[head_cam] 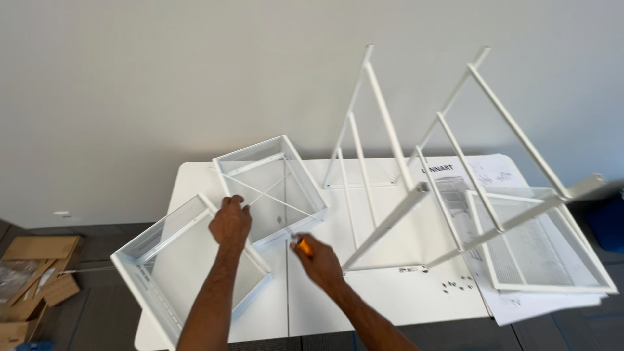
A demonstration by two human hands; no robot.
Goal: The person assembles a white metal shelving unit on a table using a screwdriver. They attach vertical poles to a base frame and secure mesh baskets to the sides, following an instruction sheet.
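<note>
White desk (pixel 390 305) against a plain pale wall, dark floor around it; I log from the hands outward.

Left hand (pixel 230 223): fingers curled over the rim of the far mesh drawer (pixel 276 188), clamped on its wire edge near the crossed bracing wires. As I read it, the grip steadies the drawer where it stands tipped on the desk. Forearm runs up from the near edge, wrist straight, knuckles facing the camera.

Right hand (pixel 318 260): closed around a small orange-handled tool (pixel 303 246), of which only the orange end shows. It sits at the drawer's near right corner; whether the tip touches the frame I cannot tell. Wrist bent inward, forearm coming from near right.

A second mesh drawer (pixel 175 266) lies near left, overhanging the desk edge, just beside the first.

Right of the hands, a white metal frame (pixel 416 188) lies on its side, legs pointing up and away. Far right, a third mesh drawer (pixel 546 247) rests on unfolded instruction sheets (pixel 520 305), with small dark screws (pixel 455 285) near them.

Opened cardboard packaging (pixel 32 273) sits on the floor, far left.
</note>
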